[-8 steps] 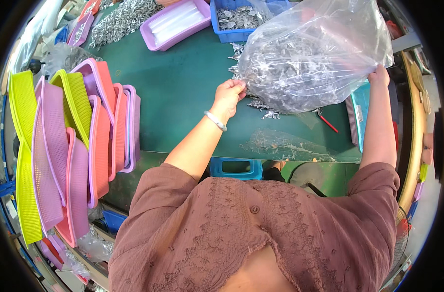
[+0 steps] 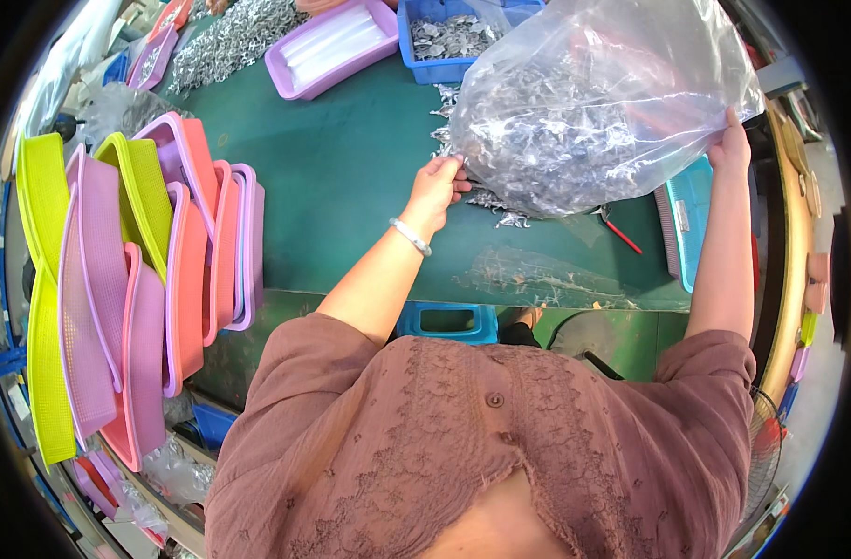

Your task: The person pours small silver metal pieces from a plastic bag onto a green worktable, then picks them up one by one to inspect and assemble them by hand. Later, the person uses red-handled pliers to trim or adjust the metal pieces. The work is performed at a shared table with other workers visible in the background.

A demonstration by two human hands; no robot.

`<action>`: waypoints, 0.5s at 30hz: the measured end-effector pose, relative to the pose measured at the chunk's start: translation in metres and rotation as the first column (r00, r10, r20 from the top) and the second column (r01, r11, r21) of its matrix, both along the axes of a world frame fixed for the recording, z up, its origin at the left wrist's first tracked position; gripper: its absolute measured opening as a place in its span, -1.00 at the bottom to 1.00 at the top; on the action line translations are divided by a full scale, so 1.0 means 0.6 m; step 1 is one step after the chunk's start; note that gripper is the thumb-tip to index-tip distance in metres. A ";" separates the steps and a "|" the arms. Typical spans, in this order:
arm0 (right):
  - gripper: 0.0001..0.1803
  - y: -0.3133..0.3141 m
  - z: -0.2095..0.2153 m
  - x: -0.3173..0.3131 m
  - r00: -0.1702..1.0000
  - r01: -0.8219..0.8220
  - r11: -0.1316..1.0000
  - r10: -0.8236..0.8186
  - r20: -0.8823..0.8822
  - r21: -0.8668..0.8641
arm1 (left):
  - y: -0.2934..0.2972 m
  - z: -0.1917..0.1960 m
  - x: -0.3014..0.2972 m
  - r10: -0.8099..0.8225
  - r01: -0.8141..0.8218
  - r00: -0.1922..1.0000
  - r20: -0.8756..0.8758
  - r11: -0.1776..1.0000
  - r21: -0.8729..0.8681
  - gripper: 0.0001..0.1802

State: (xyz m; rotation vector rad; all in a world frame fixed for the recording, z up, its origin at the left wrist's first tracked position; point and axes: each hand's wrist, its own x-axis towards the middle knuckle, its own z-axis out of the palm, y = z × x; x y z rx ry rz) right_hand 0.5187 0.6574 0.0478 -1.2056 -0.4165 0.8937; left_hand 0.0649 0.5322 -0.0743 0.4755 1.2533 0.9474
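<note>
A large clear plastic bag [image 2: 537, 140], bulging with small silvery metal parts, rests on the green table [image 2: 342, 177] at the right. My left hand [image 2: 437, 194] pinches the bag's lower left edge, its fingers closed. At the far side of the bag, my right hand [image 2: 729, 147] grips the plastic near its right end, partly turned away from view. Loose silvery metal pieces [image 2: 512, 220] lie under and beside the bag. A pair of pliers with red handles [image 2: 621, 235] lies just below it.
Several pink, purple and yellow-green plastic baskets [image 2: 188, 289] stand nested on the left. At the back are a purple tray [image 2: 300, 91] of clear plastic bags, a blue bin [image 2: 435, 69] of metal pieces and a heap of metal parts [image 2: 234, 47]. A turquoise basket [image 2: 694, 214] stands at right.
The bag's right end has swung slightly outward and down with my right hand. My left hand stays at the bag's edge, its fingers a little looser.
</note>
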 end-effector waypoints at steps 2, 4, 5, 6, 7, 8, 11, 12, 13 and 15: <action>-0.74 -0.019 0.031 -0.040 0.998 -0.065 0.996 0.066 -0.016 0.063 | 0.001 -0.007 -0.013 -0.047 0.044 0.998 0.040 0.997 0.066 -0.89; -0.75 -0.054 0.075 -0.119 0.999 -0.051 0.984 0.049 0.013 0.170 | 0.007 -0.017 -0.018 -0.078 0.073 0.996 0.054 0.993 0.091 -0.90; -0.75 -0.071 0.096 -0.154 0.999 -0.046 0.974 0.042 0.025 0.223 | 0.011 -0.021 -0.018 -0.070 0.063 0.995 0.077 0.994 0.094 -0.91; -0.75 -0.086 0.113 -0.177 0.994 -0.102 0.972 0.092 0.059 0.213 | 0.015 -0.025 -0.017 -0.069 0.059 0.992 0.103 0.994 0.095 -0.92; -0.75 -0.096 0.118 -0.205 0.988 -0.140 0.961 0.120 0.095 0.239 | 0.012 -0.028 -0.017 -0.067 0.056 0.990 0.126 0.994 0.092 -0.92; -0.75 -0.103 0.124 -0.232 0.981 -0.175 0.948 0.143 0.135 0.266 | 0.012 -0.029 -0.013 -0.049 0.038 0.993 0.112 0.994 0.100 -0.92; -0.75 -0.103 0.148 -0.319 0.976 -0.195 0.914 0.146 0.161 0.356 | 0.007 -0.035 -0.014 0.058 -0.069 0.995 0.085 0.989 0.133 -0.93; -0.75 -0.102 0.164 -0.339 0.980 -0.174 0.907 0.121 0.157 0.384 | 0.006 -0.036 -0.013 0.080 -0.093 0.992 0.098 0.986 0.138 -0.94; -0.75 -0.113 0.191 -0.338 0.977 -0.114 0.926 0.039 0.209 0.361 | 0.007 -0.035 -0.001 0.054 -0.070 0.991 0.122 0.988 0.135 -0.94; -0.75 -0.091 0.228 -0.346 0.973 -0.106 0.884 -0.003 0.232 0.455 | 0.012 -0.032 -0.003 0.141 -0.165 0.960 0.240 0.983 0.083 -0.90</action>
